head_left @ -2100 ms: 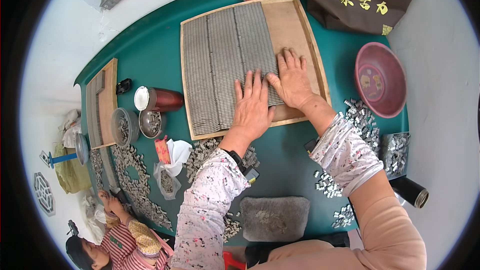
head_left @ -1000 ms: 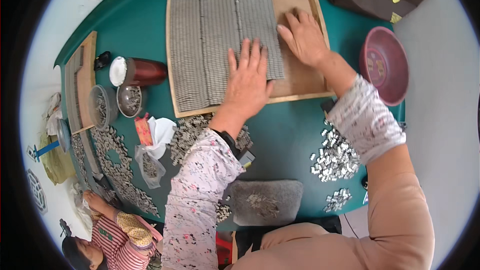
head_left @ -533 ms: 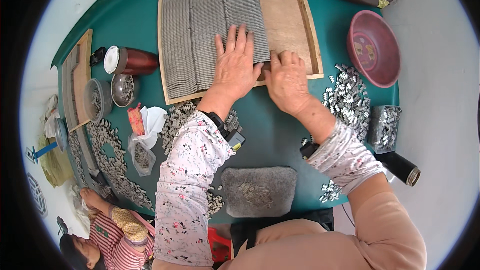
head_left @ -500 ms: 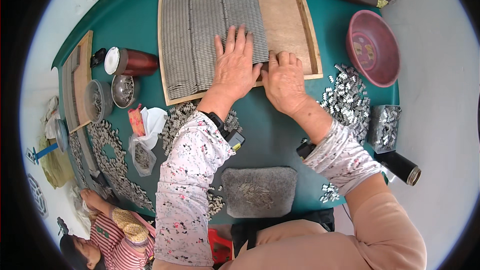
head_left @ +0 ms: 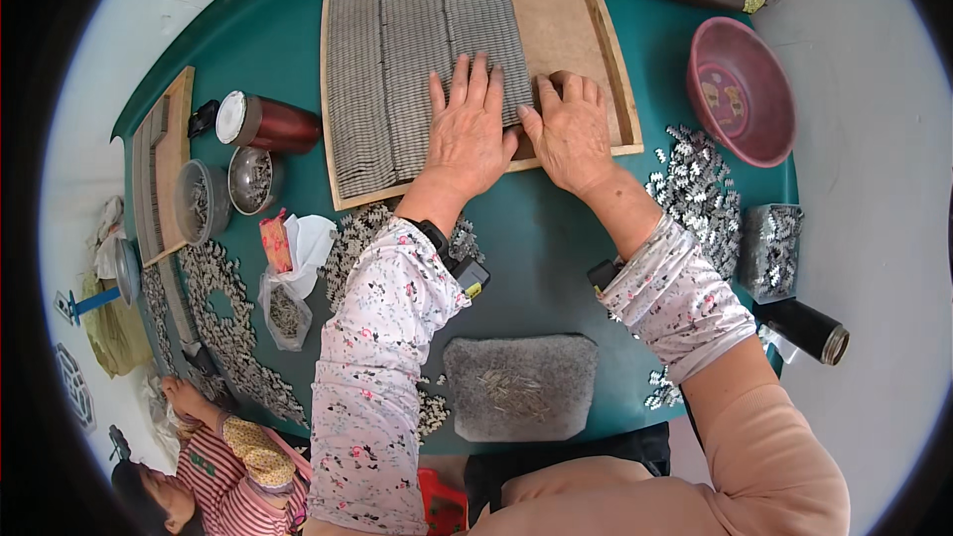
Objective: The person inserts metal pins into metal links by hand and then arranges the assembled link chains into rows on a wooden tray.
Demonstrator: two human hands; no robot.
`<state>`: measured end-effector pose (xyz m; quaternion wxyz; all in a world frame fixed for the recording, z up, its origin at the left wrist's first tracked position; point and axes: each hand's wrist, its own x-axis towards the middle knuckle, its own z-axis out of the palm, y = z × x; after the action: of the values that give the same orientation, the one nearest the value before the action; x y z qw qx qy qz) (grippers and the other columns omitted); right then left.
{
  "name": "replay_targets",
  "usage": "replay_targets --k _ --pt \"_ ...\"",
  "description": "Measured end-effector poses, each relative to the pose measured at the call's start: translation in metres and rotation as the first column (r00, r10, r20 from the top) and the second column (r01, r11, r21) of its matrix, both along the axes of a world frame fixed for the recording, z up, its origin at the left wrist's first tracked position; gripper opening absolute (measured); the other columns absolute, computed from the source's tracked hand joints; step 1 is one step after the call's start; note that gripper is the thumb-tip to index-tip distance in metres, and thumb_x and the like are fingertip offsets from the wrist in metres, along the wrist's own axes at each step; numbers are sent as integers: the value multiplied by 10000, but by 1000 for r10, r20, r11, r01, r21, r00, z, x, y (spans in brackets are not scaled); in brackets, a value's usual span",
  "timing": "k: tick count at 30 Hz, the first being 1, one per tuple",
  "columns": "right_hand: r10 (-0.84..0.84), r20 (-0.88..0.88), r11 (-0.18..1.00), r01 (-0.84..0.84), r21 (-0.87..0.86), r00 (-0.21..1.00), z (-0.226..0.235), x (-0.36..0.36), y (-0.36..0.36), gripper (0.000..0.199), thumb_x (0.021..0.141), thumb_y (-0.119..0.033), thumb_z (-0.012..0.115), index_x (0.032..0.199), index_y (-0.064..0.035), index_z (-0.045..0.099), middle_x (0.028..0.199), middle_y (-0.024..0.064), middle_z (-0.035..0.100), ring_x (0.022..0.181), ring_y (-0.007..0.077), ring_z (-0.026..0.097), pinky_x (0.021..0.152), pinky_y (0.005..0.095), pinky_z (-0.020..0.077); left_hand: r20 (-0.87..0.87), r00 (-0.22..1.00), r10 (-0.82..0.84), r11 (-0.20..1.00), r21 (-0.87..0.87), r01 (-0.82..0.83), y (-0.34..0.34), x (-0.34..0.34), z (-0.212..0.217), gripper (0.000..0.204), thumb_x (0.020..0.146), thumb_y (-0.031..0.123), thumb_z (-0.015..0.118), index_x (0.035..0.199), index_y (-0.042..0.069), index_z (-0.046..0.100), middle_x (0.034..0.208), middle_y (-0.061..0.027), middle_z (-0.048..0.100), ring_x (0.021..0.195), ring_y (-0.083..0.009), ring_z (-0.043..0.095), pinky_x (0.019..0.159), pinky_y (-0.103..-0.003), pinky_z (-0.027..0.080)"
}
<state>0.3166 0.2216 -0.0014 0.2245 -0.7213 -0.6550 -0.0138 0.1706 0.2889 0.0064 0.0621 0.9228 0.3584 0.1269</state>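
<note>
A shallow wooden tray (head_left: 627,89) holds tightly packed rows of small grey metal pieces (head_left: 412,50). My left hand (head_left: 467,134) lies flat on the near right part of these rows, its fingers stretched and slightly apart. Beside the rows' right edge, my right hand (head_left: 573,134) rests over the tray's near rim, thumb apart from the fingers and toward the rows' near corner. What lies under its palm is hidden. My two thumbs almost meet at that corner.
Loose metal pieces (head_left: 695,189) lie right, near a pink basin (head_left: 749,89) and clear box (head_left: 772,253). At left stand a red flask (head_left: 283,126), a metal bowl (head_left: 256,179) and another tray (head_left: 179,154). A grey pad (head_left: 521,417) sits in front; another person (head_left: 228,462) works lower left.
My right hand has shifted slightly up and its fingers have straightened from a bent pose. The left hand stays flat on the rows. The whole view has shifted slightly.
</note>
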Motion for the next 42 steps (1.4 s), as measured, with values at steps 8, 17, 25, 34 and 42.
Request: replay_targets --k 8,17,25,34,42 --pt "-34 -28 998 35 46 999 10 5 -17 521 942 -339 593 1266 68 568 1203 218 531 1136 375 474 1021 481 360 -21 1000 0 1000 22 0 3 4 2 769 837 318 720 1446 -22 397 1559 -202 307 1476 -383 230 1189 -610 155" --pt "209 -266 978 -208 32 941 63 3 -169 529 772 -54 739 1247 54 535 1199 230 510 1098 417 512 946 488 438 -34 999 -22 999 -38 21 14 -29 19 814 799 302 758 1458 12 377 1548 -196 327 1465 -375 259 1201 -558 177" --pt "177 -408 970 -228 -80 896 62 -14 -245 516 722 -22 755 1198 43 566 1157 213 530 1098 408 533 940 490 454 -68 997 -22 1000 15 23 20 -39 21 741 796 279 762 1405 -1 446 1500 -188 409 1442 -380 297 1182 -575 207" --pt "238 -370 970 -201 134 898 79 -8 -183 494 721 2 745 1185 34 578 1142 202 546 1092 409 541 918 472 474 6 999 34 997 66 -34 8 -42 16 662 797 255 752 1359 11 503 1469 -196 431 1433 -398 299 1173 -599 207" --pt "279 -442 958 -278 68 853 65 -25 -214 442 716 11 746 1132 29 598 1139 192 555 1102 399 553 910 478 484 16 999 43 980 196 -45 -2 -47 9 422 815 261 722 1193 78 679 1375 -191 514 1375 -410 360 1151 -618 226"
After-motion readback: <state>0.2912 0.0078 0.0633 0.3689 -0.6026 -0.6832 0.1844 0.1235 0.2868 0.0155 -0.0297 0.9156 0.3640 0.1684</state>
